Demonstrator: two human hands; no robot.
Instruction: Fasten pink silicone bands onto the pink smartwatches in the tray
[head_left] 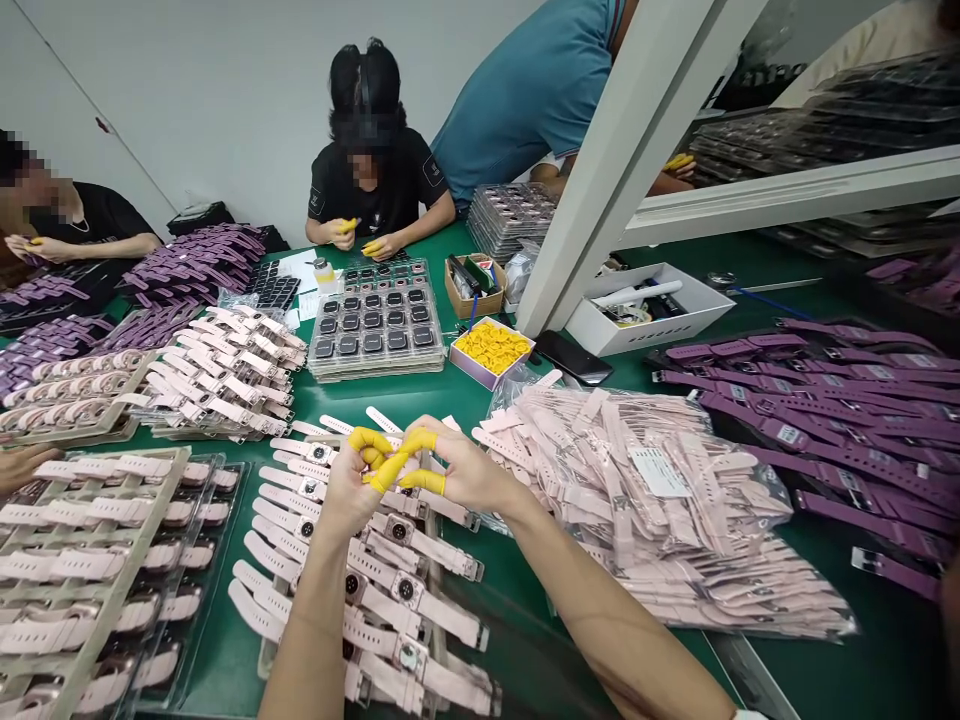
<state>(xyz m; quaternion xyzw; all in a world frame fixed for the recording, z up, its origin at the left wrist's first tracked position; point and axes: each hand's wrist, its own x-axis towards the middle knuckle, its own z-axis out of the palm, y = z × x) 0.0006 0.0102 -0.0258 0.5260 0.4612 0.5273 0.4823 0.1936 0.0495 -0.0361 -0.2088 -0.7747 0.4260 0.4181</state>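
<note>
My left hand (358, 482) and my right hand (459, 465) meet above the tray of pink watches. Yellow finger cots cover several fingertips on both. The left fingers are curled in, with one stretched toward the right hand. My right thumb and fingers close around that fingertip area. Whether something small is pinched between them cannot be made out. Beneath lie rows of pink-strapped watches (409, 588), dark sensor backs facing up. A box of yellow finger cots (491, 347) stands beyond my hands.
Bagged pink straps (630, 470) lie right, purple straps (840, 400) farther right. A watch tray (82, 560) stands left. Stacked watch-case trays (375, 330), a black phone (574, 357) and a white box (652, 310) stand behind, near a white post (600, 170). Co-workers sit across.
</note>
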